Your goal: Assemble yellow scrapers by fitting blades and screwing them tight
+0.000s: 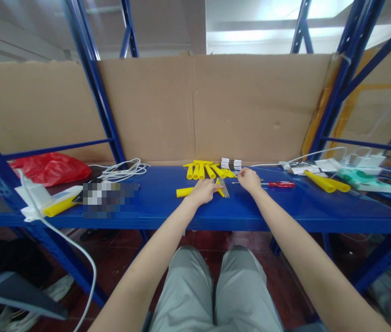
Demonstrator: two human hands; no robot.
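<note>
My left hand point(204, 192) is wrapped round a yellow-handled scraper that lies on the blue shelf. The scraper's round handle point(183, 192) sticks out to the left of the hand, and its flat metal blade point(226, 189) shows to the right. My right hand point(249, 179) is closed, with its fingertips beside a small pile of yellow pieces point(229, 174); what they hold, if anything, is hidden. Under that hand lies a screwdriver with a red handle point(281, 184), its shaft partly covered. Behind my left hand several yellow T-shaped handles point(201, 170) lie in a row.
Small white-and-dark packs point(230, 163) stand by the cardboard back panel point(216, 106). Two yellow handles point(326, 183) and cables lie at the right. Leftward are a coiled white cable point(124, 170), a red plastic bag point(52, 169) and another yellow handle point(60, 206). Blue posts frame the shelf.
</note>
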